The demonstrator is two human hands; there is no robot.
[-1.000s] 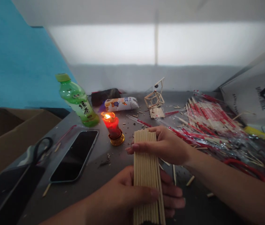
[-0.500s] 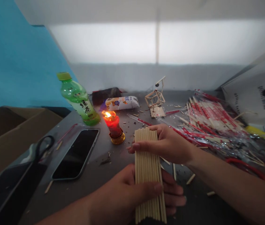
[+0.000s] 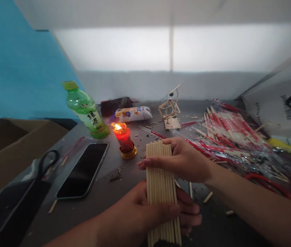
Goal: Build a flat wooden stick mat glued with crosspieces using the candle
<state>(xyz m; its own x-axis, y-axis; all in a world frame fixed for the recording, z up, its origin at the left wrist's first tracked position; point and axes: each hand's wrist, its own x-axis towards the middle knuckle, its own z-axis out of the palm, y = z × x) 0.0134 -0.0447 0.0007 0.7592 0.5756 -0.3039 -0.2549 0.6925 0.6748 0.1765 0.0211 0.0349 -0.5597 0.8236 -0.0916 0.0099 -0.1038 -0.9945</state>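
Observation:
A flat row of pale wooden sticks (image 3: 160, 185) lies lengthwise between my two hands. My left hand (image 3: 155, 212) grips its near part, thumb across the top and fingers underneath, their tips showing past the right side. Around the far part, my right hand (image 3: 173, 159) is closed with its thumb on top; its fingertips come out at the left edge. Beyond the sticks, a lit red candle (image 3: 124, 139) stands on a gold base. Farther back is a small stick frame (image 3: 169, 109) with a short stick panel (image 3: 172, 123) beside it.
A phone (image 3: 83, 171) and a green tea bottle (image 3: 87, 111) are at the left, near a cardboard box (image 3: 19, 137). A snack packet (image 3: 132, 114) lies behind the candle. Wrapped sticks (image 3: 233, 128) pile up at the right, before a white bag (image 3: 281, 99). Stick scraps litter the table (image 3: 104, 212).
Both hands and the row of sticks have shifted very slightly left in the view. The grip looks the same, and the candle still burns.

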